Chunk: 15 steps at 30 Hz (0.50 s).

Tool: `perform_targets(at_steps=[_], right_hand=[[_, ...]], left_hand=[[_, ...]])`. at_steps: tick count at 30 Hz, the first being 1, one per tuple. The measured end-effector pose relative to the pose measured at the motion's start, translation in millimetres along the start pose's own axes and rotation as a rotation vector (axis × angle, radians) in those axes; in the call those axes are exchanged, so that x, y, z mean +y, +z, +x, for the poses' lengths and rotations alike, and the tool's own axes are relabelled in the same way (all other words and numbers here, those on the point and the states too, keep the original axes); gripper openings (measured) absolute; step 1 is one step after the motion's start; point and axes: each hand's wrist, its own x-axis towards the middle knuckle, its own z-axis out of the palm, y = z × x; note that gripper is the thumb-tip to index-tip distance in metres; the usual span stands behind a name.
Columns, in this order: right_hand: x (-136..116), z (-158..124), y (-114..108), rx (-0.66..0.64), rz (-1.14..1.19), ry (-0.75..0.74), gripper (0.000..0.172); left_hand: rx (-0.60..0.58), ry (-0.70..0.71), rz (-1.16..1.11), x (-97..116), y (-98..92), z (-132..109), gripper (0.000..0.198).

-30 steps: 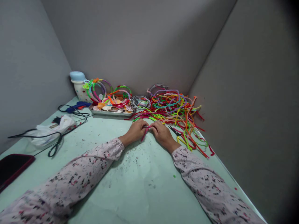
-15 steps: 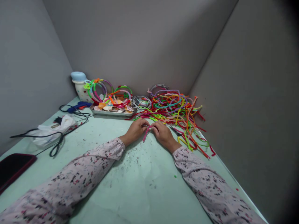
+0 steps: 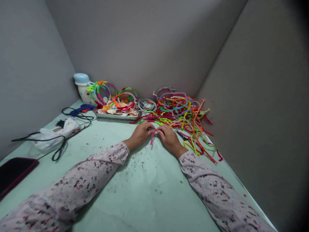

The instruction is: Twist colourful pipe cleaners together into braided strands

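My left hand point(image 3: 140, 133) and my right hand point(image 3: 170, 138) meet at the middle of the pale green table point(image 3: 135, 190), fingertips pinched together on a short pink pipe cleaner point(image 3: 152, 136) whose loose end hangs down between them. Both wrists rest on the table. Just behind and to the right of my hands lies a big tangle of coloured pipe cleaners point(image 3: 181, 111). Small pliers with yellow handles point(image 3: 184, 139) lie right beside my right hand.
A metal tray point(image 3: 113, 116) holds shells and wrapped hoops; bare metal hoops point(image 3: 146, 104) lie beside it. A white and blue jar point(image 3: 83, 87), blue glue gun point(image 3: 79, 110), plastic bag point(image 3: 54, 133), black scissors point(image 3: 58, 152) and a dark case point(image 3: 13, 170) fill the left. Grey walls enclose the table.
My hands stay in place; the fingers have worked the pink pipe cleaner slightly and its hanging end has shifted a little to the right.
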Motion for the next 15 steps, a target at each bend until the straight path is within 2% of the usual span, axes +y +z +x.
perform_targets(at_steps=[15], right_hand=[[-2.8, 0.8, -1.9, -0.001, 0.009, 0.008, 0.015]], left_hand=[[0.027, 0.003, -0.015, 1.6, -0.5, -0.1, 0.005]])
